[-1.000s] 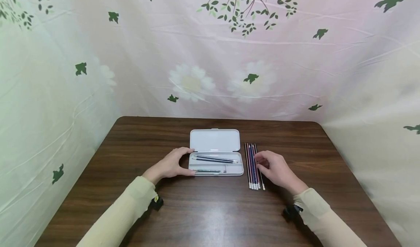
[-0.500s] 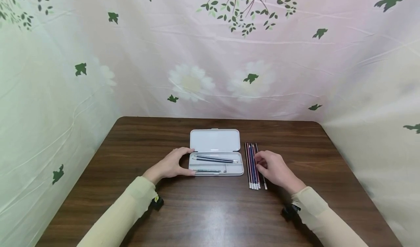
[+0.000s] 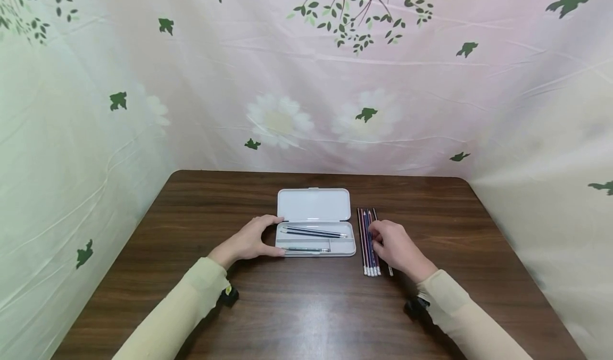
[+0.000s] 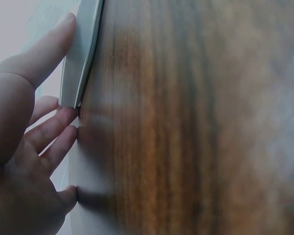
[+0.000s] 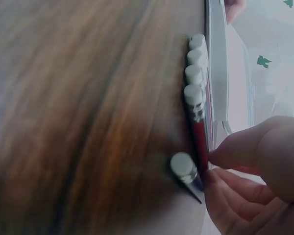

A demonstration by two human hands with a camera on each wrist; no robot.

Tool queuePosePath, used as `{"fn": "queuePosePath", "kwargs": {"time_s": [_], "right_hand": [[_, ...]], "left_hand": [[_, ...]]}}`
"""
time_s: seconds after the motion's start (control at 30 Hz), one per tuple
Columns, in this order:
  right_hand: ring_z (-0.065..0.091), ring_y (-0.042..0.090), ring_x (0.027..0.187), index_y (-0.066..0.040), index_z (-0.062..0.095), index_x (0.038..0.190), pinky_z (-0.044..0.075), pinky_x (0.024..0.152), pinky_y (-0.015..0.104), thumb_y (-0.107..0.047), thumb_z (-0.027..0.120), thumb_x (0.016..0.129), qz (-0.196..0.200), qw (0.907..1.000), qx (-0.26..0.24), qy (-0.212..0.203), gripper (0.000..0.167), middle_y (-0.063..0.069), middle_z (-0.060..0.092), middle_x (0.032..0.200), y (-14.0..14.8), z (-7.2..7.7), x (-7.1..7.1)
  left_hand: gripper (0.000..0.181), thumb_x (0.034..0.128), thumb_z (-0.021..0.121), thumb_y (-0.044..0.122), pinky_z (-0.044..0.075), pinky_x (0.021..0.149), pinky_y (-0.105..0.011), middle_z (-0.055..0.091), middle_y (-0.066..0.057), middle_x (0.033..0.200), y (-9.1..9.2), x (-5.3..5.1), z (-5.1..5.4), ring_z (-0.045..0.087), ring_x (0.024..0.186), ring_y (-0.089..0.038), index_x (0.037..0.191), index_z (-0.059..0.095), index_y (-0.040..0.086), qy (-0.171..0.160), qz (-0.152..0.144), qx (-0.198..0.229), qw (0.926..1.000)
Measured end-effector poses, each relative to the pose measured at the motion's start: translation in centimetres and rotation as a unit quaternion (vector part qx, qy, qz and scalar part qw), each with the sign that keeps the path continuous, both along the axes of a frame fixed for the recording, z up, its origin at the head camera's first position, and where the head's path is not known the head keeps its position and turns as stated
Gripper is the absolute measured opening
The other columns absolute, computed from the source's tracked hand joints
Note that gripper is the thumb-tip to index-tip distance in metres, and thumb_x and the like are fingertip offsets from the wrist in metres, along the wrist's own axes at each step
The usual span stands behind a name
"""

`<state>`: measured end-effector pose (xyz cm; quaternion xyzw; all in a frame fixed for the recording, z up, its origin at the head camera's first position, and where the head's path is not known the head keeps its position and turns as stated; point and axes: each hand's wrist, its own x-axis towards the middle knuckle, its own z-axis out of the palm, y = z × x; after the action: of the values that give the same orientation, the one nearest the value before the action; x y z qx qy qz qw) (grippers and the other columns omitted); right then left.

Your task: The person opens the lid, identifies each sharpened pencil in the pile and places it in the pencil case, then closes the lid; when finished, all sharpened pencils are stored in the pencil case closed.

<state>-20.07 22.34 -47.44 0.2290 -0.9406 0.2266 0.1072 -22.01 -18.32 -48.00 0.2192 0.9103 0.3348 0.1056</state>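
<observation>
A white pencil case (image 3: 342,247) lies open on the table, its lid (image 3: 313,204) folded back. Several dark pencils (image 3: 313,232) rest in its long rear compartment, and a greenish pencil-like item (image 3: 306,249) lies in the front one. My left hand (image 3: 249,239) holds the case's left end, thumb at the front edge, fingers at the back corner. Right of the case is a row of pencils (image 3: 367,248) with white erasers towards me. My right hand (image 3: 397,245) pinches a red pencil (image 5: 201,142) there. One dark pencil (image 5: 182,165) lies apart, partly under that hand.
The brown wood-grain table (image 3: 306,307) has rounded far corners. A pale cloth (image 3: 306,73) with leaves, flowers and green birds hangs behind it and along both sides. Black wrist devices (image 3: 230,296) are worn on both wrists.
My right hand has shifted slightly left over the row of pencils. The rightmost pencil's eraser end has moved right, away from the others. My left hand and the case have stayed still.
</observation>
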Motion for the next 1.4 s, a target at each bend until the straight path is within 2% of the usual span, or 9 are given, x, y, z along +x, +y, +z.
{"fn": "queuePosePath", "kwargs": {"time_s": [0.37, 0.53, 0.8, 1.07, 1.17, 1.4], "right_hand": [[0.055, 0.015, 0.069, -0.003, 0.068, 0.090, 0.051, 0.060, 0.034, 0.006, 0.071, 0.075, -0.032, 0.9986, 0.036, 0.019, 0.017, 0.003, 0.059, 0.076, -0.6, 0.2, -0.2], [0.054, 0.017, 0.067, -0.001, 0.069, 0.091, 0.050, 0.058, 0.035, 0.006, 0.069, 0.075, -0.048, 0.9980, 0.040, 0.008, 0.018, 0.004, 0.058, 0.075, -1.0, 0.4, -0.1], [0.054, 0.020, 0.063, 0.001, 0.068, 0.093, 0.050, 0.056, 0.041, 0.003, 0.074, 0.077, -0.076, 0.9953, 0.059, -0.006, 0.018, 0.006, 0.058, 0.072, -1.5, 0.7, 0.0], [0.055, 0.023, 0.061, -0.001, 0.062, 0.088, 0.050, 0.055, 0.044, 0.006, 0.072, 0.075, -0.096, 0.9944, 0.043, -0.012, 0.018, 0.005, 0.059, 0.068, -1.7, 1.1, 0.1], [0.056, 0.023, 0.061, -0.001, 0.064, 0.091, 0.050, 0.055, 0.044, 0.005, 0.072, 0.076, -0.102, 0.9942, 0.030, -0.016, 0.018, 0.004, 0.061, 0.068, -1.5, 1.4, 0.1], [0.068, 0.020, 0.071, 0.000, 0.070, 0.099, 0.057, 0.065, 0.042, 0.001, 0.071, 0.081, -0.103, 0.9936, -0.013, -0.045, 0.019, 0.007, 0.075, 0.081, -1.1, 2.5, 0.1]], "left_hand": [[0.094, 0.0798, 0.090, 0.053, 0.035, 0.121, -0.052, 0.051, -0.007, 0.157, 0.0, -0.2, -0.2, 0.041, 0.147, -0.031, 0.154, 0.051, 0.010, 0.000, 0.001, -0.006, 1.0000], [0.094, 0.0799, 0.090, 0.052, 0.035, 0.120, -0.052, 0.051, -0.007, 0.157, 0.0, -0.1, -0.3, 0.042, 0.146, -0.030, 0.154, 0.051, 0.010, 0.000, 0.000, -0.005, 1.0000], [0.093, 0.0802, 0.090, 0.052, 0.034, 0.121, -0.052, 0.051, -0.007, 0.157, 0.1, -0.1, -0.4, 0.041, 0.147, -0.031, 0.154, 0.052, 0.010, 0.000, -0.001, -0.001, 1.0000], [0.093, 0.0804, 0.090, 0.052, 0.033, 0.122, -0.051, 0.050, -0.006, 0.159, 0.1, -0.1, -0.3, 0.040, 0.148, -0.029, 0.155, 0.051, 0.011, -0.004, 0.000, -0.007, 1.0000], [0.093, 0.0806, 0.090, 0.052, 0.033, 0.122, -0.051, 0.050, -0.006, 0.159, 0.1, -0.1, -0.2, 0.040, 0.148, -0.029, 0.155, 0.050, 0.011, -0.003, 0.001, -0.006, 1.0000], [0.093, 0.0805, 0.090, 0.051, 0.034, 0.121, -0.053, 0.050, -0.009, 0.158, 0.0, 0.1, 0.0, 0.040, 0.148, -0.032, 0.154, 0.051, 0.009, -0.002, -0.002, 0.006, 1.0000]]}}
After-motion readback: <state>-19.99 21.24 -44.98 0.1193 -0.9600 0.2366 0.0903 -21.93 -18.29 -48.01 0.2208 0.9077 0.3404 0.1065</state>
